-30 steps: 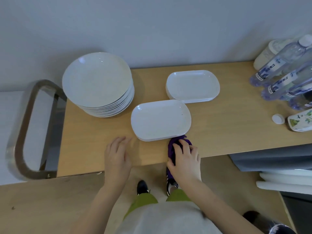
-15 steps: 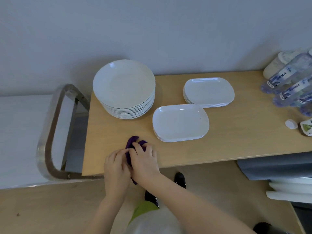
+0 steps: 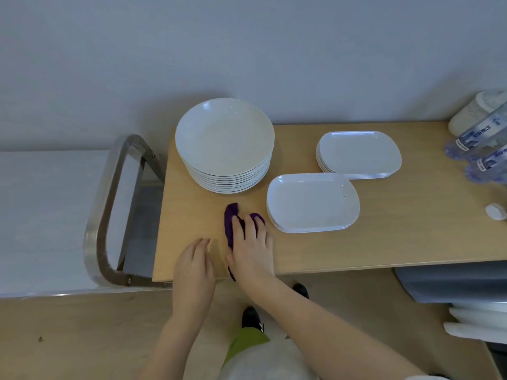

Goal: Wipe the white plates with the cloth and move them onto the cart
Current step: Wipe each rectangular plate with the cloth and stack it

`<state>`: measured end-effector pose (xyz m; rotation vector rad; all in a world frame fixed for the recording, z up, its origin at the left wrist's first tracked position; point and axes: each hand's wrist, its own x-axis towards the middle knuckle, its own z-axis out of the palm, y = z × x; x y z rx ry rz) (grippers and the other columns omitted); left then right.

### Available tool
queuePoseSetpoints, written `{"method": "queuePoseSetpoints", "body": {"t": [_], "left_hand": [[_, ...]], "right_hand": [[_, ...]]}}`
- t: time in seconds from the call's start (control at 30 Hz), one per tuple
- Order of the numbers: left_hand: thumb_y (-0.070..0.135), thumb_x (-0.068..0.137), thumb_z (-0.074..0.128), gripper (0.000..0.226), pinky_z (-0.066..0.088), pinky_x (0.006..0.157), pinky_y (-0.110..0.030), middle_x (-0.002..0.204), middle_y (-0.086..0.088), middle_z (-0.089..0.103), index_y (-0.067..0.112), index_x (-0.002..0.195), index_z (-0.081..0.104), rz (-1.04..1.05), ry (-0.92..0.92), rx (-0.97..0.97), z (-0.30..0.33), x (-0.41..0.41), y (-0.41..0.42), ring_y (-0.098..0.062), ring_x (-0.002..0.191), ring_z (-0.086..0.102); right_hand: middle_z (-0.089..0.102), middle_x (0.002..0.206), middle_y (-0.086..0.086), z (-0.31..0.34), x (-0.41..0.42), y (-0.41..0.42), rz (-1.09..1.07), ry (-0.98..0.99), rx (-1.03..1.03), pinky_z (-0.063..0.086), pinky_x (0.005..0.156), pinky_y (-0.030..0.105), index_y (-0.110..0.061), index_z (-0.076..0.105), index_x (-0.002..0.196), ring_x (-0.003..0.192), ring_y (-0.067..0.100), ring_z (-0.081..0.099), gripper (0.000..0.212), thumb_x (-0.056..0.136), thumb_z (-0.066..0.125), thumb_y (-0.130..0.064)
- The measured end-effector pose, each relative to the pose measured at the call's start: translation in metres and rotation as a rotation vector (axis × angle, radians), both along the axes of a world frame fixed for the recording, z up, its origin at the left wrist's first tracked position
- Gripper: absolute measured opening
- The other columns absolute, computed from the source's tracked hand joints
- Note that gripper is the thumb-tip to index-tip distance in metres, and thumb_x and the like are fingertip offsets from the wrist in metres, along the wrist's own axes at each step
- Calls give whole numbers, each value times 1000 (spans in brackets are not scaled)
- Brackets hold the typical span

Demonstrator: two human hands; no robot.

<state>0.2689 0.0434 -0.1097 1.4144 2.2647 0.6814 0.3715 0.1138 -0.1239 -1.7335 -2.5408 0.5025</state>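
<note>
While the right hand [image 3: 251, 252] presses flat-fingered on the purple cloth [image 3: 231, 215] beside the round plate stack [image 3: 225, 144], left hand [image 3: 193, 266] relaxed, a careless lift could topple plates.

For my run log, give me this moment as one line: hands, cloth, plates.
right hand: presses purple cloth on table | left hand: empty, table edge | plates: three stacks unwiped
</note>
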Motion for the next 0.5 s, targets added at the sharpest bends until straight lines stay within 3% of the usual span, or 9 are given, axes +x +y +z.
{"method": "queuePoseSetpoints", "body": {"t": [0.1,0.27,0.4,0.5], "left_hand": [[7,96,48,35,39,106,-37,132,-13,55,2,131,54,63,31,-16,3,-9,6,-25,124,48],[12,97,46,35,40,105,-39,132,-11,55,4,131,52,138,47,-3,4,-20,11,-25,123,48],[11,97,46,34,42,102,-39,129,-11,57,4,130,53,138,27,30,3,-14,14,-25,121,50],[6,95,47,35,42,103,-40,128,-11,57,4,130,53,110,19,35,2,-4,17,-25,121,50]], "right_hand": [[16,157,6,2,-18,5,178,12,6,17,112,51,-24,29,146,144,32,11,54,95,44,-37],[21,157,1,-1,-16,2,485,5,9,19,113,50,-26,43,138,144,30,12,50,91,59,-28],[27,154,0,0,8,0,527,-10,47,25,110,48,-24,47,136,144,30,17,46,91,58,-22],[39,149,-2,2,49,-2,472,-36,69,38,104,46,-27,54,129,139,29,32,47,84,66,-23]]}}
